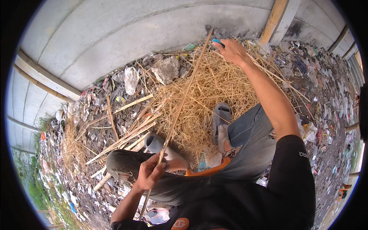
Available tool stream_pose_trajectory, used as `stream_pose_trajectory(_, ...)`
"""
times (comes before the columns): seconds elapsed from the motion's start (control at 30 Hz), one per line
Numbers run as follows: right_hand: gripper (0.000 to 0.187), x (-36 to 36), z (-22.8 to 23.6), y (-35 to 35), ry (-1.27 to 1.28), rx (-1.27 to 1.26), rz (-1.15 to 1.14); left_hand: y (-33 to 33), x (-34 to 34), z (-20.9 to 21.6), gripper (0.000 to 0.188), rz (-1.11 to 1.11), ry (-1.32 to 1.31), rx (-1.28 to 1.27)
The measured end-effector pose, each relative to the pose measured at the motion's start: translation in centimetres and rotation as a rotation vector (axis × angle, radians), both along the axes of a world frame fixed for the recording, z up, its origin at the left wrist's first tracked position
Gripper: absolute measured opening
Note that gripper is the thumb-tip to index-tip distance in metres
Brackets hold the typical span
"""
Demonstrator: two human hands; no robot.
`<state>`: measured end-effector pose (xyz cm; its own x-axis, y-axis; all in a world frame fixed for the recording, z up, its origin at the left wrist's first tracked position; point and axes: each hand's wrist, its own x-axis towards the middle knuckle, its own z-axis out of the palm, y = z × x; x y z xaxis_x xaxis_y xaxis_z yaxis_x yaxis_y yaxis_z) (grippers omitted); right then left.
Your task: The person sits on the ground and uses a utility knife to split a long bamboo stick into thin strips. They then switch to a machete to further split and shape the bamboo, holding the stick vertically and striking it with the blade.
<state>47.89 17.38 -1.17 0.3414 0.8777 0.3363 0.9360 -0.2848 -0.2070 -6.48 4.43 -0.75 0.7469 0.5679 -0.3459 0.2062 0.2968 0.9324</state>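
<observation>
A long, thin bamboo strip (pixel 183 101) slants from beside my lap up to the far wall. My left hand (pixel 150 172) is closed round its lower part, above my left thigh. Far out on my stretched arm, my right hand (pixel 233 51) is closed on a small teal-blue object (pixel 218 42), close to the right of the strip's far end. Only a short piece of that object shows, so I cannot tell its kind. Beneath the strip lies a heap of pale bamboo shavings (pixel 199 88), spread around my feet.
Several split bamboo pieces (pixel 126 138) lie beside my left foot. A grey rock (pixel 166 71) sits near the concrete wall (pixel 126 34). An orange seat edge (pixel 209 170) shows between my legs. Litter covers the ground (pixel 326 99) on both sides, and a wooden post (pixel 273 23) stands at the wall.
</observation>
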Motion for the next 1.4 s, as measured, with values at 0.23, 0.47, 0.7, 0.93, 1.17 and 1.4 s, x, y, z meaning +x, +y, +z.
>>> stream_pose_trajectory(0.23, 0.075, 17.9, 0.0, -9.0, 0.213, 0.162, -0.646, -10.5, -9.2, -2.7, 0.049, 0.088, 0.145, -0.129)
stream_pose_trajectory(0.47, 0.062, 6.0, 4.5, -6.8, 0.346, 0.336, -0.038, -4.2, -1.0, 0.1, 0.048, 0.165, 0.031, 0.223)
stream_pose_trajectory(0.7, 0.063, -7.0, 7.7, -8.2, 0.422, -0.025, 0.497, -2.1, 3.7, 1.8, 0.045, 0.275, -0.044, 0.283)
stream_pose_trajectory(0.93, 0.065, -9.2, 5.4, -8.0, 0.351, 0.088, 0.683, -1.9, 4.2, 1.7, 0.046, 0.226, 0.004, 0.29)
stream_pose_trajectory(1.17, 0.063, -9.5, 4.8, -7.4, 0.368, 0.005, 0.669, -2.6, 3.2, 1.4, 0.051, 0.144, 0.081, 0.344)
stream_pose_trajectory(1.4, 0.06, -7.4, 4.4, -6.5, 0.367, 0.098, 0.519, -3.8, 1.3, 0.7, 0.054, 0.131, 0.099, 0.324)
